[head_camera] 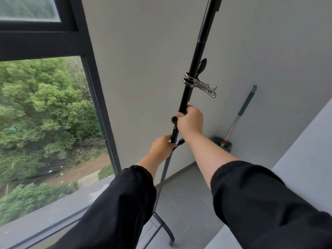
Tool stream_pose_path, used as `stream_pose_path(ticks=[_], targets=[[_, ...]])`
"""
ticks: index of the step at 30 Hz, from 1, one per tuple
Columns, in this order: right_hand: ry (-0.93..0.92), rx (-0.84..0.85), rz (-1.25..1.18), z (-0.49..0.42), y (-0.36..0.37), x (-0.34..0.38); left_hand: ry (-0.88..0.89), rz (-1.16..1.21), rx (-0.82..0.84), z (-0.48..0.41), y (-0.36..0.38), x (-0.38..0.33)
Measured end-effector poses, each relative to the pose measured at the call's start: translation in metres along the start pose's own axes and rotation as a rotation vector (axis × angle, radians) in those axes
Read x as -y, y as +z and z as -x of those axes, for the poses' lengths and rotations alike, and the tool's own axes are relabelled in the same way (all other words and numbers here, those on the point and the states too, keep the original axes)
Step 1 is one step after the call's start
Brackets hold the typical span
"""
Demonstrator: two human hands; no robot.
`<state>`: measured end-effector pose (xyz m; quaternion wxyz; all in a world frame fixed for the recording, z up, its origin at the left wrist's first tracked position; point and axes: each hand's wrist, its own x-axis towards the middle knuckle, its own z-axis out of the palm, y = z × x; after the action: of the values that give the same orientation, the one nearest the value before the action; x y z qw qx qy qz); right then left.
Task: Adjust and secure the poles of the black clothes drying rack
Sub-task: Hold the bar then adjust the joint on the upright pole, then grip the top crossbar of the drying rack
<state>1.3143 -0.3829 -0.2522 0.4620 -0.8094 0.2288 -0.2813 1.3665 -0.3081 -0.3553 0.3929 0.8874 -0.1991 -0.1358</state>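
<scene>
Sleeves [260, 200]: black, elastic-cuffed, nearest the lens, both forearms reaching forward and up.
Right hand [190, 122]: wrapped shut around the upper pole [194, 67], just above a round black knob [174, 119] at the joint.
Left hand [161, 147]: closed on the pole just below that joint, thumb and fingers next to a second small black knob [180, 141]; whether pinching the knob or only the tube, cannot tell.
Rack: black clothes drying rack standing on the grey tiled floor [183, 191], between the window [45, 114] and the grey wall [143, 60]; lower pole [162, 178] running down to a curved foot [169, 234] near the window-side edge of the floor.
On the pole: steel clip [198, 84] clamped well above the right hand; black lever [202, 66] just behind it.
Step in hand: likely setting the height of the sliding section, upper hand steadying, lower hand at the lock.
Next move: probably holding the upper tube fixed while turning a knob tight; needs firm grip against slipping.
Containers: none visible.
Far corner: green-handled mop [239, 115] leaning on the wall, well apart from the rack.
</scene>
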Motion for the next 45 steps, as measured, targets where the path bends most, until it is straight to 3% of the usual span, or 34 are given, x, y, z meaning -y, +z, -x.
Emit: stream_pose_path(ticks=[11,15,17,25,35,45], targets=[[0.056,0.236,0.059,0.012,0.005,0.017,-0.125,0.069,-0.087,0.016,-0.016,0.016],[0.350,0.281,-0.314,0.023,-0.007,0.021,-0.073,0.101,-0.108,0.034,-0.037,0.005],[0.411,0.286,-0.464,0.030,-0.017,0.027,-0.044,0.126,-0.122,0.041,-0.047,-0.002],[0.373,0.245,-0.393,0.089,-0.055,0.069,0.103,0.143,-0.175,0.109,-0.094,-0.039],[-0.011,0.014,-0.200,0.164,-0.098,0.188,0.370,-0.068,-0.433,0.232,-0.206,-0.095],[-0.605,-0.132,0.000,0.211,-0.130,0.324,0.700,-0.514,-0.812,0.359,-0.324,-0.156]])
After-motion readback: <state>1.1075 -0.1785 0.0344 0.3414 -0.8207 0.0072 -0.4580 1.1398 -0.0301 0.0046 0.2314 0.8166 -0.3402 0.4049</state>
